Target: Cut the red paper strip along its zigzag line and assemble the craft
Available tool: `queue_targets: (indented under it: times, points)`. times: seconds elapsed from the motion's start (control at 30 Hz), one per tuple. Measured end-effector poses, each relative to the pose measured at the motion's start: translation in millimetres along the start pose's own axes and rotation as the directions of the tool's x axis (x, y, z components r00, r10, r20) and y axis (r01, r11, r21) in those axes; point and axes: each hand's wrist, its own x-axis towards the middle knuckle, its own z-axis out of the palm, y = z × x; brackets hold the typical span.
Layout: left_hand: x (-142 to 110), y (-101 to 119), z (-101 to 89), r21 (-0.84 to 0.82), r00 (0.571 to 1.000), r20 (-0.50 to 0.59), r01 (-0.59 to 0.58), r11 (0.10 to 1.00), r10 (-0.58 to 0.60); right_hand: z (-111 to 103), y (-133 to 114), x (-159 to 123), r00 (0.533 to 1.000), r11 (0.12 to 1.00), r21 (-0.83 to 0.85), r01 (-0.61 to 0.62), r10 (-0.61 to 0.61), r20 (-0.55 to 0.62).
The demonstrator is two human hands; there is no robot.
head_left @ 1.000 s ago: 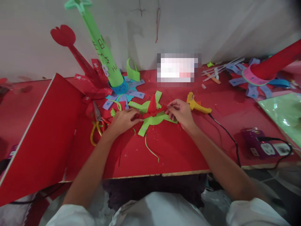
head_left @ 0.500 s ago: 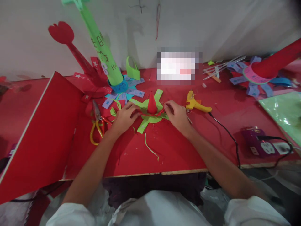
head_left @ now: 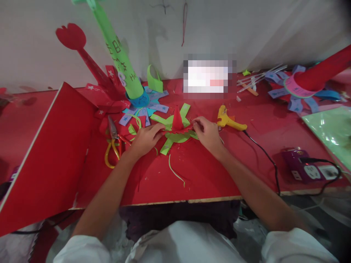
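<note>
Red tabletop (head_left: pixel 203 182) and pale wall (head_left: pixel 227 29) form the near and far background. At the centre we find a red strip (head_left: pixel 179 131) with a jagged edge, stretched left to right just on the near side of an upright red cone (head_left: pixel 177 118). Beneath both is a green cutout (head_left: pixel 179 138) with flat projecting arms; whether strip and cone are joined, we cannot tell. Left hand (head_left: pixel 149 138): fingertips narrowed, pinching the strip's left end. Right hand (head_left: pixel 207 134): fingertips narrowed, pinching its right end, the exact contact partly hidden. We judge the strip light, soft, easily creased or torn, and not slippery. We advise a light grip at the two ends, with pressure kept off the jagged edge. On the right we note a yellow glue gun (head_left: pixel 230 121); on the left, a yellow-handled tool (head_left: pixel 113 133).
</note>
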Motion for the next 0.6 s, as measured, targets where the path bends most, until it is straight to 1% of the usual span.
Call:
queue_targets:
  times: [0.13, 0.23, 0.3, 0.47, 0.6]
  points:
    - [-0.2, 3.7, -2.5, 0.036, 0.988, -0.029, -0.154, 0.987, 0.155, -0.5, 2.2, 0.6, 1.0, 1.0, -0.002, -0.005, 0.005, -0.019]
    - [0.0, 6.4, -3.7, 0.061, 0.973, -0.069, -0.215, 0.975, 0.219, -1.2, 3.0, 1.2, 1.0, 1.0, -0.01, -0.005, 0.004, -0.027]
    - [-0.4, 7.9, -3.5, 0.074, 0.972, -0.085, -0.211, 0.975, 0.217, -1.8, 2.9, 1.4, 0.999, 1.0, -0.018, -0.003, 0.003, -0.033]
    - [-1.4, 9.6, -0.5, 0.062, 0.972, -0.073, -0.219, 0.974, 0.223, -2.2, 2.8, 1.3, 0.999, 1.0, -0.018, -0.003, 0.002, -0.035]
    - [-1.0, 9.4, 1.2, 0.049, 0.98, -0.051, -0.188, 0.981, 0.191, -2.0, 3.6, 1.2, 1.0, 1.0, 0.013, -0.012, 0.012, -0.028]
